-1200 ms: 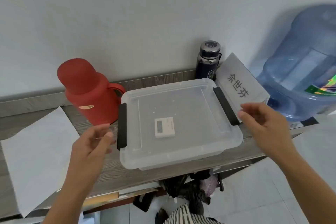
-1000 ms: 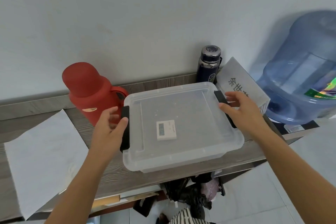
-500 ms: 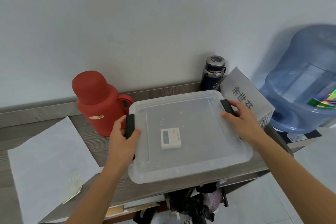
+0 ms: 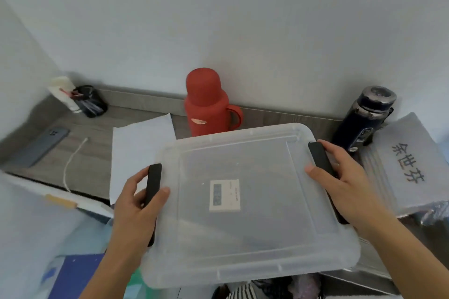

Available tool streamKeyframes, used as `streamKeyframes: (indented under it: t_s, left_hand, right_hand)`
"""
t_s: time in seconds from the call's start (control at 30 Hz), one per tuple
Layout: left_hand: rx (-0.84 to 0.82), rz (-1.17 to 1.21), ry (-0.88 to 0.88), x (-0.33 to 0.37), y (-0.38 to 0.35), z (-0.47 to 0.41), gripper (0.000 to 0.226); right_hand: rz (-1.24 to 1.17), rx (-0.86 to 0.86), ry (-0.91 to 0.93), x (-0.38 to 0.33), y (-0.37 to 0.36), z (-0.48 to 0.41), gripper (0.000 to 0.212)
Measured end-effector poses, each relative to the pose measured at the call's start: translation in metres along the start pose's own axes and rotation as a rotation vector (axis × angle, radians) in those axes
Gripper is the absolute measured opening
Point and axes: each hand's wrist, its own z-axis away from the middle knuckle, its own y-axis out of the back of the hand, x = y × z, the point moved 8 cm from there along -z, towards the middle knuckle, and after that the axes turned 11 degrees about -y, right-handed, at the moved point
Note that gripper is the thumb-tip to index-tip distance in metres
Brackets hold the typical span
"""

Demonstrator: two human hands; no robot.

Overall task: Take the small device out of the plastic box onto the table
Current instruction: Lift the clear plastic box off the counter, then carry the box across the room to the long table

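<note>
Gripping the lidded plastic box (image 4: 243, 238) by its black side latches, left hand (image 4: 136, 204) and right hand (image 4: 345, 184) curl fingers closed; small device (image 4: 224, 196) inside.

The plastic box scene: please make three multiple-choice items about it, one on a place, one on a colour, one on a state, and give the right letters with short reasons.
1. Where is the small device?
A. On the sheet of paper
B. Inside the plastic box, under its lid
C. In the right hand

2. What colour is the flask behind the box?
A. Red
B. Green
C. Yellow

3. What are the hands doing?
A. Both rest flat on the table
B. One holds the phone
C. Each grips a black latch on a side of the box

Answers:
1. B, the white device shows through the clear lid near the box's middle.
2. A, its body and cap are red.
3. C, the left hand closes on the left latch and the right hand on the right latch.
</note>
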Motion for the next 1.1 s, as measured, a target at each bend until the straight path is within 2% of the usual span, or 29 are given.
streamKeyframes:
  t_s: [0.27,0.5,0.6,0.7,0.97,1.1]
  left_hand:
    - [0.525,0.019,0.157,-0.028,0.084,0.162,0.043]
    - [0.889,0.024,0.270,-0.052,0.144,0.331,0.038]
    - [1.052,0.041,0.312,-0.060,0.168,0.408,0.039]
    - [1.197,0.078,0.355,-0.073,0.189,0.485,0.039]
    - [1.566,0.102,0.434,-0.081,0.256,0.704,0.039]
    - [1.754,0.115,0.452,-0.080,0.274,0.789,0.037]
  right_hand:
    - [0.139,-0.449,0.042,0.007,-0.085,0.018,0.057]
    - [0.280,-0.812,0.011,0.041,-0.174,0.109,0.046]
    - [0.342,-0.971,0.047,0.050,-0.213,0.166,0.046]
    - [0.388,-1.111,0.083,0.057,-0.249,0.235,0.036]
    - [0.545,-1.356,0.129,0.109,-0.345,0.448,0.021]
    - [0.661,-1.567,0.277,0.127,-0.379,0.559,0.015]
